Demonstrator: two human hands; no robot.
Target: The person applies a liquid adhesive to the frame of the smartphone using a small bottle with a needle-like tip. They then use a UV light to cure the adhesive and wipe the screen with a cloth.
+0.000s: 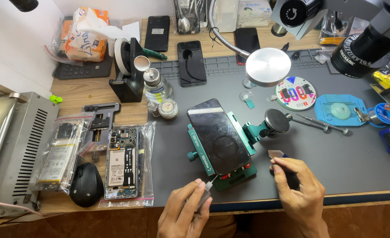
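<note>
1. We judge that we are at the step of working on the lower edge of the smartphone [218, 134], which lies screen up, clamped in the green holding fixture [230, 169] on the grey work mat [336, 150].

2. Our left hand [184, 211] is closed around a small bottle with a thin needle tip [207, 189]. The tip points at the lower left corner of the smartphone, just beside the fixture, and we cannot tell if it touches.

3. Our right hand [297, 185] is just to the right of the fixture, apart from the phone. The fingers pinch a thin flat metal pry blade [275, 154], whose pale tip shows above the thumb.

4. In our judgement the next move calls for a steady left hand, so that the needle tip meets only the seam of the phone, and then for the blade to come to the same edge at a low angle.

5. To the left of the fixture, on the wooden table, an opened phone in a clear bag [121, 163] and a black mouse [86, 184] lie side by side. Behind the fixture, a round metal lamp head [267, 67] hangs over the mat.
</note>
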